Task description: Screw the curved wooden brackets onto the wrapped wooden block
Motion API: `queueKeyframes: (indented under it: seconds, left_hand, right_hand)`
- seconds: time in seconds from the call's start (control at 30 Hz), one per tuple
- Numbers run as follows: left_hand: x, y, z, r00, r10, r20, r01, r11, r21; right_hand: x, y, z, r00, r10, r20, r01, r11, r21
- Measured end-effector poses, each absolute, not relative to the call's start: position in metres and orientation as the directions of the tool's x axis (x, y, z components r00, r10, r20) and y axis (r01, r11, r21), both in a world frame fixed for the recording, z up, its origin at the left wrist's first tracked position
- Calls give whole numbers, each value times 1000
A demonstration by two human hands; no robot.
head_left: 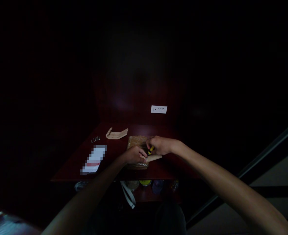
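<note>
We've got a yellow-and-black tool (151,150), pale tan wood pieces (118,135), brown package (136,141), dark red table (116,150), white socket plate (159,109).

A white socket panel (159,109) glows faintly on a dark reddish wall (124,101) beyond the far edge of a polished red-brown bench (116,149); beneath its near edge runs a shelf (155,198), deep shadow all around.

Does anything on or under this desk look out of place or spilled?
The flat white strap beneath the glossy dark-red tabletop looks untidy: it dangles past the front edge of the reddish lower shelf. No spill stands out, though dimness could hide one.
</note>
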State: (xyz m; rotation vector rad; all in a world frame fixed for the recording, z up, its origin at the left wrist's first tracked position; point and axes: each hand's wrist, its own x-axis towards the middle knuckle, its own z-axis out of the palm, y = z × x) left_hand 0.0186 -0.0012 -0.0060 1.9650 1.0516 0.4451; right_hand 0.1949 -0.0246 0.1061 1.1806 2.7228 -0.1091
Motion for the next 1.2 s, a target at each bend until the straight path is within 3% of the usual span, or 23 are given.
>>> queueKeyframes:
  seconds: [0.23, 0.47, 0.8, 1.0, 1.2]
  left_hand:
    - [18, 0, -7, 600, 797, -64, 524, -331, 785]
    - [19, 0, -9, 628, 778, -15, 468, -362, 806]
    - [20, 0, -7, 602, 798, -38, 506, -344, 791]
    - [20, 1, -10, 617, 786, -36, 477, -337, 811]
    - [20, 3, -12, 642, 767, -21, 443, -348, 826]
  right_hand:
    - [184, -26, 116, -645, 720, -256, 741, 671, 16]
    - [173, -28, 123, -618, 736, -275, 738, 664, 120]
    - [172, -23, 123, -612, 710, -347, 736, 672, 77]
    - [175, -26, 128, -552, 722, -417, 796, 605, -7]
    - [177, -20, 123, -547, 725, -418, 794, 607, 13]
